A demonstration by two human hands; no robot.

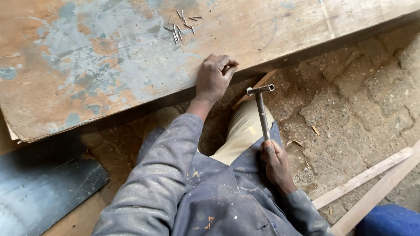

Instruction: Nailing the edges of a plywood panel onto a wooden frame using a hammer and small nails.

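My left hand rests on the near edge of a large worn wooden board, fingers curled over the edge; whether it pinches a nail I cannot tell. My right hand grips the handle of a metal hammer, whose head points up toward the board's edge, a short way right of my left hand. Several small nails lie loose on the board farther back. A thin wooden strip pokes out from under the board between my hands.
Rough stone paving lies to the right. Two light wooden battens slant across the lower right, beside a blue cloth. A dark sheet lies at the lower left. My knee in beige trousers sits under the hammer.
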